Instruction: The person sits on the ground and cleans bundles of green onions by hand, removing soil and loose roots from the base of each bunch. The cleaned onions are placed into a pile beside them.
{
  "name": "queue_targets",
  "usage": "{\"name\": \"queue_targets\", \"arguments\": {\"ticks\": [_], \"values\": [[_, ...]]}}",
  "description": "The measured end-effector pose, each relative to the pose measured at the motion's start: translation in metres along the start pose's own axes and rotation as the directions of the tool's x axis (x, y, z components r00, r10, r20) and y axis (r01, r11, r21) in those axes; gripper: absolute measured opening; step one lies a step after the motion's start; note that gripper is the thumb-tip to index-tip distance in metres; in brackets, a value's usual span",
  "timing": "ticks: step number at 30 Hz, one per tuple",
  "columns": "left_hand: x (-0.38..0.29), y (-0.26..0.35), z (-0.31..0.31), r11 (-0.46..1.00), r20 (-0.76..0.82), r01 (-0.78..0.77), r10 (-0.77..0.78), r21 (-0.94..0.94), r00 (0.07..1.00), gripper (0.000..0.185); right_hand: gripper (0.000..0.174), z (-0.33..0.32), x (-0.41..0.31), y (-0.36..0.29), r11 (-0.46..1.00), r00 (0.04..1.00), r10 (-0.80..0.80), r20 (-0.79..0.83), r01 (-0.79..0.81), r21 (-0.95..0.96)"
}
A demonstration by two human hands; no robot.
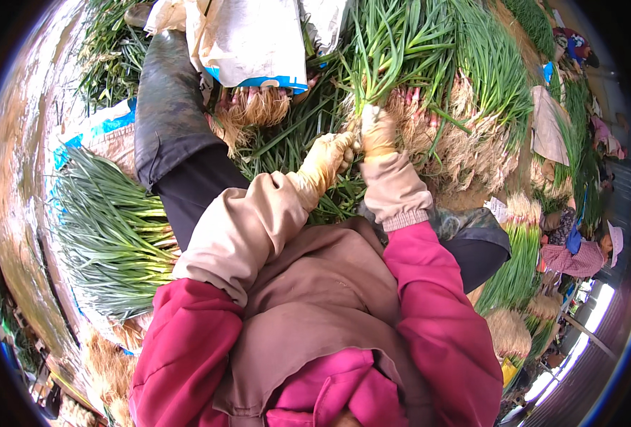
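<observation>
My right hand [378,133], in a pale yellowed glove, is closed around the lower stems of a small bunch of young garlic plants [374,69]. Their long green leaves point away from me. Beside it, my left hand [326,163], gloved alike, has its fingers curled at the root end of the same bunch; what lies inside those fingers is mostly hidden. Loose green leaves [278,152] cover the ground below the hands. Just past the right hand lies a heap of garlic plants [417,101] with pinkish stem bases and stringy tan roots [470,155].
A white woven sack [257,42] covers another bundle, its roots [257,107] poking out. On my left lies a large stack of garlic greens [112,229]. Tied bundles [516,251] stand at right, near a person in a pink hat [577,256]. My boot [166,101] flanks the work area.
</observation>
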State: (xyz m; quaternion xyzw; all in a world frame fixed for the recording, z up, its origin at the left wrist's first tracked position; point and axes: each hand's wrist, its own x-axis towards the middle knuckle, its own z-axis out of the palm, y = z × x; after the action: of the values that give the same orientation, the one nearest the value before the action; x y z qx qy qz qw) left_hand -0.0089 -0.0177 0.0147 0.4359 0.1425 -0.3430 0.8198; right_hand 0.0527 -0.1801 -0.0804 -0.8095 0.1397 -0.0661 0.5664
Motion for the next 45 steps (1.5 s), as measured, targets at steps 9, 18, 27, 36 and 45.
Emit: {"name": "queue_targets", "arguments": {"ticks": [9, 18, 27, 36, 45], "values": [[-0.011, -0.008, -0.015, 0.818, 0.328, 0.246, -0.075, -0.519, 0.942, 0.026, 0.044, 0.000, -0.027, -0.053, 0.259, 0.692, 0.075, 0.718, -0.709, 0.656], [-0.013, -0.004, -0.012, 0.950, -0.124, 0.190, -0.226, -0.247, 0.966, 0.027, 0.025, 0.018, -0.035, -0.036, 0.860, 0.848, 0.373, 0.377, -0.468, 0.202], [-0.007, -0.022, -0.028, 0.856, -0.070, -0.410, 0.451, 0.316, 0.890, 0.014, 0.043, 0.012, -0.057, -0.010, 0.928, 0.518, 0.353, 0.779, -0.090, -0.360], [-0.010, -0.024, -0.009, 0.645, -0.050, -0.278, 0.441, 0.712, 0.896, 0.024, 0.023, -0.001, -0.053, -0.059, 0.999, 0.909, 0.031, 0.415, -0.010, -0.052], [-0.003, -0.017, -0.018, 0.878, -0.129, -0.145, 0.227, 0.456, 0.965, 0.018, 0.029, 0.003, -0.059, -0.058, 0.804, 0.917, -0.307, 0.255, 0.393, -0.447]]}}
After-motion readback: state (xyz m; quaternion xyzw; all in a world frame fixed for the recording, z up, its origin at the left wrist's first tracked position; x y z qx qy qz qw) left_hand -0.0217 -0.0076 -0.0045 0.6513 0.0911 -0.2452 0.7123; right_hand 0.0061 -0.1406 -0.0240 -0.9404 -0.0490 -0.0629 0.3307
